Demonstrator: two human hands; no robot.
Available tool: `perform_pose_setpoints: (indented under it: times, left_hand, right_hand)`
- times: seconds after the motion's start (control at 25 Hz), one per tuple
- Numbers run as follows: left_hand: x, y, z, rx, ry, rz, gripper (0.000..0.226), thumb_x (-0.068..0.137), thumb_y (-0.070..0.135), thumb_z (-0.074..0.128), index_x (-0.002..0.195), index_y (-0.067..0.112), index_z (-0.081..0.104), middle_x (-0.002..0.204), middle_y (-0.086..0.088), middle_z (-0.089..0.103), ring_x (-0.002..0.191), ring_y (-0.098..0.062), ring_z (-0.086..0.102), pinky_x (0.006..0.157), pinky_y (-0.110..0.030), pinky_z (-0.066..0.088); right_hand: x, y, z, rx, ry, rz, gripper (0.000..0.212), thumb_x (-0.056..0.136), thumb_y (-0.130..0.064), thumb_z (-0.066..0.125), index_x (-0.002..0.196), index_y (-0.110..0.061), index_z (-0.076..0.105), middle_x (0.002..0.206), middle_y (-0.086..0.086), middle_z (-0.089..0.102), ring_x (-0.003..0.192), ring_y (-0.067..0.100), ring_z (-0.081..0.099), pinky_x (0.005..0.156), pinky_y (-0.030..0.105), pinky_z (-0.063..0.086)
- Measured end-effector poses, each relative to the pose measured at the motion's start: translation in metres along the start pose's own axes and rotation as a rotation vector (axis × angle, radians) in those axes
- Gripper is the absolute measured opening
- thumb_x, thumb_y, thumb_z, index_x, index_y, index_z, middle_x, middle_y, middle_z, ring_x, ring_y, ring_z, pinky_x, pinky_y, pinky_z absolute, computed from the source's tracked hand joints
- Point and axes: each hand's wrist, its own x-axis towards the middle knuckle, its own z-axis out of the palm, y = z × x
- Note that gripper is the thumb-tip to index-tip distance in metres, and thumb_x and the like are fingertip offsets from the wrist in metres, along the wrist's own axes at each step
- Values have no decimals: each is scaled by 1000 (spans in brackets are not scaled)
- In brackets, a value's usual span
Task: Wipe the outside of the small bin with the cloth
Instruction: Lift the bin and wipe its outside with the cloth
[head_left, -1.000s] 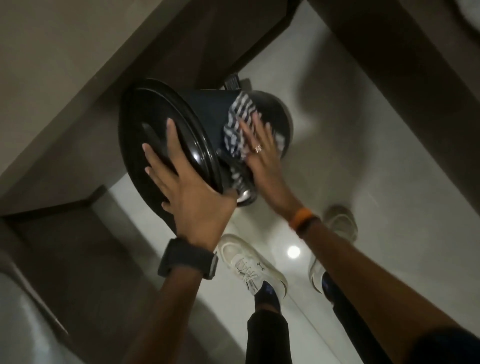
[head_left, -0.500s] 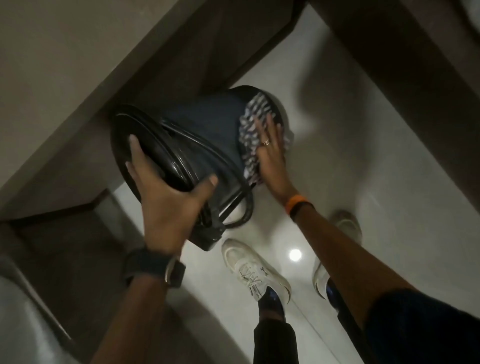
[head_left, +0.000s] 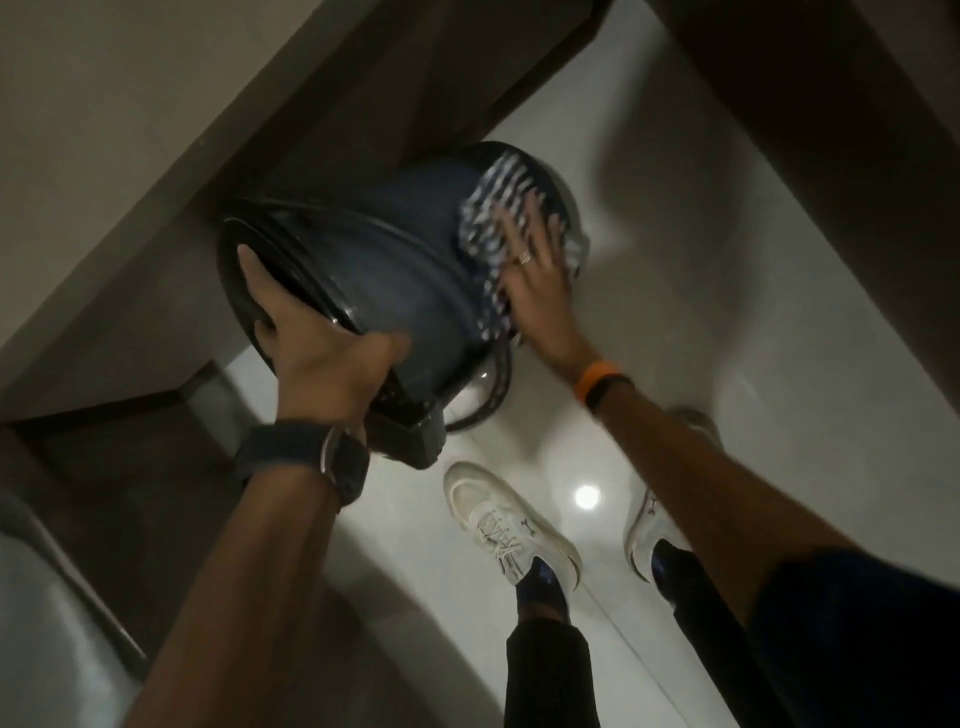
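The small dark bin (head_left: 395, 270) is held tilted above the floor, its black lid toward me and its base pointing away. My left hand (head_left: 317, 353) grips the lid rim, thumb on the bin's side wall. A blue-and-white striped cloth (head_left: 493, 208) lies on the bin's far right side near the base. My right hand (head_left: 530, 280) presses flat on that cloth with fingers spread. A thin wire handle hangs below the bin, and its pedal block shows at the bottom.
Pale glossy floor tiles (head_left: 675, 291) lie below, with a light reflection. My white shoes (head_left: 506, 525) stand just under the bin. Dark wooden cabinet sides (head_left: 467, 67) rise on the left and upper right. A white rounded fixture (head_left: 47, 623) sits at bottom left.
The bin has been turned, so its side wall faces me more. My left hand shifted from flat on the lid to gripping the rim. The cloth and my right hand slid toward the base.
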Motion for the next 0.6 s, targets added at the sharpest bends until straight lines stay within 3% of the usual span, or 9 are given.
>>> perform_pose_setpoints:
  times: [0.04,0.12,0.24,0.32,0.4,0.48,0.56,0.6]
  left_hand:
    - [3,4,-1,-5,9,-9,140,55,9,82,159,42,-6,161,-6,29,135,-29,45,109,-57,47]
    - [2,11,-2,40,54,1,133,57,25,86,160,41,4,151,-1,41,124,-26,51,105,-57,49]
    - [-8,18,-2,240,224,121,109,72,58,82,159,35,22,148,-2,54,122,-25,56,102,-32,38]
    - [-18,13,-1,337,298,198,106,73,72,72,159,33,24,153,-5,52,133,-32,55,100,-31,36]
    - [-32,0,7,421,190,250,122,64,79,73,160,39,9,166,-13,31,144,-40,42,110,-48,38]
    - [-50,-18,23,588,26,300,142,56,67,86,156,44,-11,171,-21,-6,154,-46,12,113,-69,32]
    - [-58,-28,45,720,-32,382,148,56,49,93,154,45,-18,166,-24,-24,154,-49,-13,111,-80,26]
    - [-61,-26,56,752,-20,402,145,59,44,92,154,45,-17,166,-25,-24,153,-50,-17,110,-82,25]
  right_hand:
    - [16,7,-10,-7,-14,69,51,114,-21,26,162,-13,11,174,9,-6,163,29,-10,133,45,-6]
    - [18,2,-12,37,0,41,53,113,-20,33,162,-8,15,173,17,-3,162,34,-7,132,53,-2]
    - [-38,-24,10,184,20,-255,59,108,-32,42,162,-25,21,173,3,0,161,37,-4,129,64,0]
    - [-50,-15,13,208,11,-323,60,107,-30,44,161,-29,19,174,3,4,162,36,-2,128,63,3]
    - [-14,7,5,264,94,-175,55,109,-14,44,160,-14,23,172,19,9,161,40,3,132,61,5]
    - [31,24,-9,400,104,71,49,112,-10,37,159,-6,24,173,17,10,162,33,7,134,48,7]
    - [60,36,-22,660,56,315,44,114,-21,32,157,-14,33,170,9,27,156,26,28,131,41,20]
    - [62,35,-28,752,40,412,37,114,-27,32,149,-22,44,159,9,44,141,27,47,123,39,33]
